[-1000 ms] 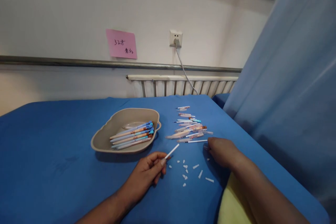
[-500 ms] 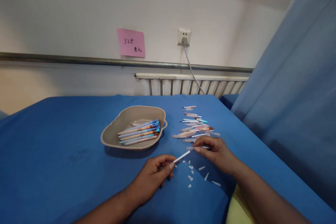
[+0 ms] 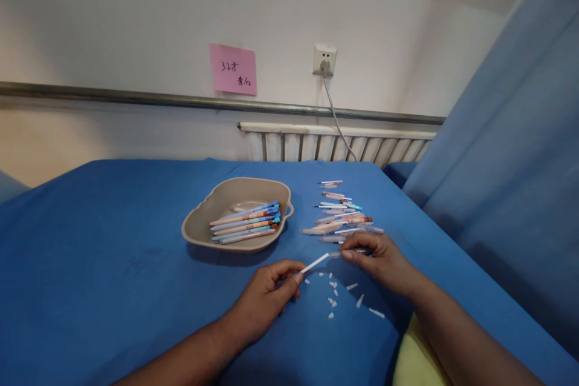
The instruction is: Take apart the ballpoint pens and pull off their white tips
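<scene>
My left hand [image 3: 266, 295] pinches a thin white pen refill [image 3: 315, 263] between thumb and fingers, slanting up to the right. The fingers of my right hand [image 3: 380, 260] are closed on a clear pen barrel [image 3: 333, 254], mostly hidden by the hand. The refill's far end meets the barrel's near end; whether it is inside, I cannot tell. Below them, several small white tips [image 3: 333, 284] and several longer white pieces [image 3: 360, 301] lie on the blue cloth [image 3: 113, 313]. Beyond my right hand are loose pen parts and refills [image 3: 323, 228].
A beige basin [image 3: 194, 230] with several assembled pens [image 3: 246, 226] stands left of the loose parts. Behind the table are a radiator [image 3: 307, 129] and a wall socket [image 3: 324, 60] with a plugged-in cord. A blue curtain [image 3: 506, 151] hangs at the right.
The refill's end and the clear barrel have come into line and now meet; before, the barrel lay slightly above the refill's end. The whole view has shifted a little.
</scene>
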Motion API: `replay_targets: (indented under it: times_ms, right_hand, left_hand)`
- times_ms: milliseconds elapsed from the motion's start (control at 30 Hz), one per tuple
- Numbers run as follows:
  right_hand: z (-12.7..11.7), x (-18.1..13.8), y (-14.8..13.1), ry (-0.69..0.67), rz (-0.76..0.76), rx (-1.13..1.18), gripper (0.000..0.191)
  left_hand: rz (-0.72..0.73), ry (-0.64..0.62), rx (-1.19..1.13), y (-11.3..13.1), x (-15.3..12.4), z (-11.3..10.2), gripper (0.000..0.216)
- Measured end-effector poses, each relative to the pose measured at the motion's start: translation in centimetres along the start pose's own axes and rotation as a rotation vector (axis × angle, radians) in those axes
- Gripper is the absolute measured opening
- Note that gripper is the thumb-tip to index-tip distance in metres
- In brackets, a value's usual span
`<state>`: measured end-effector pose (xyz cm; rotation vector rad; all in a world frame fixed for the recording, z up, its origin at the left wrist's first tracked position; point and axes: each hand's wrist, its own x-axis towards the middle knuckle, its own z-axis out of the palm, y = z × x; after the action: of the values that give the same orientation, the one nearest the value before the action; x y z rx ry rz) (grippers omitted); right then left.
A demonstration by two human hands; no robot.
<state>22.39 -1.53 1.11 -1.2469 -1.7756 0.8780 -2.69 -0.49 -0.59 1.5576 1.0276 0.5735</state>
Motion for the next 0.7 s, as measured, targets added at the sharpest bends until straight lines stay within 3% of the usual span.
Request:
replay_targets:
  times_ms: [300,500,600,700]
  right_hand:
    - [0.2,-0.1,-0.4,-0.002,0.058,0.051,0.017]
    - [0.4,-0.2,-0.9,-0.108,0.020,-0.003,0.018]
    - [1.3,-0.5,-1.2,-0.183,-0.034,-0.057,0.018]
    - [2.4,-0.9,-1.7,-0.227,-0.082,-0.105,0.015]
  left_hand:
    - [0.038,0.008,0.065,1.1,-0.3,0.2,0.031]
    - [0.100,-0.059,0.146,1.5,-0.6,0.1,0.026]
    - [0.170,-0.120,0.231,1.8,-0.9,0.2,0.025]
    - [0.187,-0.104,0.251,1.6,-1.1,0.5,0.023]
